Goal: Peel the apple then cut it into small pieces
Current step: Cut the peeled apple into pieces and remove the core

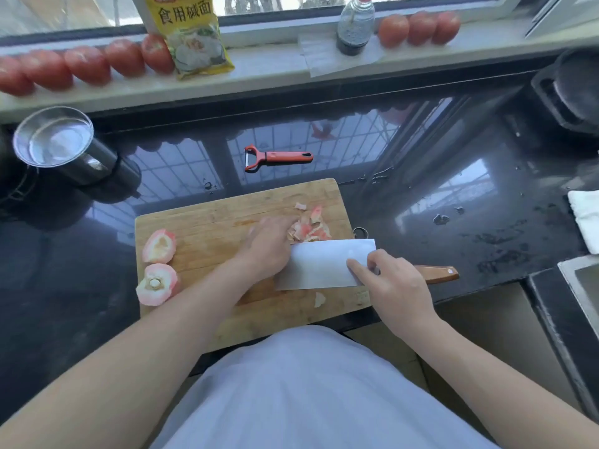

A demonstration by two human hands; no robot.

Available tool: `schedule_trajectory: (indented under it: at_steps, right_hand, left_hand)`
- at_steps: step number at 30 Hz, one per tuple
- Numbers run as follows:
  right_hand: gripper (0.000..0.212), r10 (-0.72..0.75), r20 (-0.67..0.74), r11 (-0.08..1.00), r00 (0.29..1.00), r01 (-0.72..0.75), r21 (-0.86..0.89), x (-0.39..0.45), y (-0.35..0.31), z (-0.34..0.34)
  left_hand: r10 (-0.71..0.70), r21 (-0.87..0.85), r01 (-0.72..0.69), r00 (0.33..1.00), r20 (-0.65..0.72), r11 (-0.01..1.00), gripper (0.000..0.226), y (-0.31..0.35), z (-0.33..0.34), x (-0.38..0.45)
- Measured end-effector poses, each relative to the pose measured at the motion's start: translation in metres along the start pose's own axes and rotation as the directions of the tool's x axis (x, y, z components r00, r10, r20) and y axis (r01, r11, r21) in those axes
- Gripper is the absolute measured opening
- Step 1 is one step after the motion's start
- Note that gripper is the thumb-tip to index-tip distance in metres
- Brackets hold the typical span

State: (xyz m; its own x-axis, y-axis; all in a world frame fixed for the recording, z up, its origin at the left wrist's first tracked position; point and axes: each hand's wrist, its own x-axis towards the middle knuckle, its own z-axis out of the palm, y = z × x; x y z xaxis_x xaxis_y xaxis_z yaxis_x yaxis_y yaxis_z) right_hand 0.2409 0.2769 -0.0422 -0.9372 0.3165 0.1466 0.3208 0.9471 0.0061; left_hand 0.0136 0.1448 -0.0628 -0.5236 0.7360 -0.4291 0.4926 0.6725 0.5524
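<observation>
A wooden cutting board [210, 215] lies on the dark counter. Two peeled pinkish apple halves [159, 246] [157, 285] rest at its left edge. A pile of small apple pieces [311, 226] sits near the board's far right corner, and one stray piece [319, 299] lies near the front edge. My left hand [265, 244] lies flat and motion-blurred beside the pile, fingers against the pieces, partly behind the cleaver [321, 264]. My right hand [395, 286] grips the cleaver where blade meets wooden handle, index finger laid along the blade's flat side.
A red peeler [275, 157] lies on the counter behind the board. A steel cup [55, 137] stands at the far left. Tomatoes [87, 64], a yellow bag [191, 37] and a dark bottle [355, 25] line the windowsill. A white cloth [586, 218] and sink edge [580, 280] are at right.
</observation>
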Motion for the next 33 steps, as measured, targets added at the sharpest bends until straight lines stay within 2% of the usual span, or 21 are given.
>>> schedule_trajectory:
  at_steps: [3, 6, 8, 10, 12, 14, 15, 17, 18, 19, 21, 24, 27, 29, 31, 33]
  right_hand:
    - [0.051, 0.032, -0.011, 0.999, 0.999, -0.032, 0.002, -0.004, -0.002, -0.003]
    - [0.048, 0.068, 0.018, 0.998, 0.998, -0.068, 0.007, -0.004, -0.006, -0.005]
    - [0.048, 0.109, 0.062, 0.993, 0.992, -0.111, 0.038, -0.008, -0.003, -0.001]
    - [0.047, 0.177, 0.128, 0.969, 0.976, -0.196, 0.15, -0.013, -0.004, 0.001]
    - [0.04, 0.244, 0.177, 0.919, 0.953, -0.286, 0.272, -0.013, -0.011, 0.0]
    - [0.02, 0.326, 0.247, 0.814, 0.913, -0.404, 0.417, -0.005, -0.026, -0.007]
    - [0.013, 0.366, 0.311, 0.716, 0.877, -0.479, 0.508, 0.002, -0.034, -0.01]
    - [0.027, 0.414, 0.47, 0.471, 0.779, -0.626, 0.622, 0.017, -0.051, -0.012]
    - [0.029, 0.412, 0.529, 0.391, 0.741, -0.669, 0.632, 0.023, -0.058, -0.012]
    - [0.026, 0.404, 0.563, 0.357, 0.721, -0.691, 0.629, 0.03, -0.064, -0.01]
    - [0.02, 0.377, 0.605, 0.367, 0.701, -0.713, 0.598, 0.042, -0.073, -0.01]
    - [0.026, 0.304, 0.632, 0.379, 0.713, -0.699, 0.606, 0.05, -0.084, -0.005]
    - [0.023, 0.262, 0.634, 0.413, 0.728, -0.678, 0.608, 0.057, -0.094, 0.0]
    - [0.016, 0.267, 0.666, 0.32, 0.696, -0.716, 0.62, 0.059, -0.102, 0.012]
    - [0.018, 0.262, 0.712, 0.212, 0.651, -0.759, 0.616, 0.059, -0.11, 0.024]
    - [0.02, 0.262, 0.737, 0.163, 0.623, -0.781, 0.603, 0.054, -0.116, 0.031]
  left_hand:
    - [0.025, -0.022, -0.026, 0.999, -0.034, 0.999, 0.066, -0.015, -0.004, -0.001]
    - [0.027, -0.127, -0.037, 0.996, -0.081, 0.991, 0.061, -0.014, -0.014, -0.01]
    - [-0.104, -0.293, 0.043, 0.974, -0.199, 0.955, 0.05, -0.014, -0.032, -0.021]
    - [-0.285, -0.418, 0.123, 0.892, -0.352, 0.9, 0.038, -0.024, -0.051, -0.044]
    - [-0.411, -0.446, 0.217, 0.818, -0.402, 0.869, 0.031, -0.041, -0.059, -0.075]
    - [-0.519, -0.478, 0.344, 0.799, -0.303, 0.808, 0.033, -0.055, -0.046, -0.101]
    - [-0.562, -0.494, 0.407, 0.798, -0.218, 0.769, 0.043, -0.059, -0.032, -0.11]
    - [-0.602, -0.523, 0.473, 0.792, -0.101, 0.709, 0.066, -0.06, -0.001, -0.121]
    - [-0.589, -0.543, 0.452, 0.802, -0.1, 0.708, 0.07, -0.06, 0.014, -0.121]
    - [-0.554, -0.552, 0.403, 0.822, -0.132, 0.73, 0.068, -0.06, 0.027, -0.119]
    - [-0.455, -0.508, 0.291, 0.859, -0.234, 0.811, 0.056, -0.063, 0.041, -0.109]
    - [-0.326, -0.425, 0.167, 0.884, -0.336, 0.89, 0.039, -0.076, 0.047, -0.092]
    - [-0.258, -0.464, 0.081, 0.908, -0.331, 0.882, 0.032, -0.089, 0.043, -0.086]
    - [-0.258, -0.519, 0.068, 0.918, -0.303, 0.852, 0.031, -0.097, 0.042, -0.086]
    - [-0.273, -0.563, 0.069, 0.918, -0.287, 0.824, 0.031, -0.1, 0.043, -0.086]
    - [-0.287, -0.58, 0.07, 0.913, -0.292, 0.812, 0.03, -0.099, 0.046, -0.087]
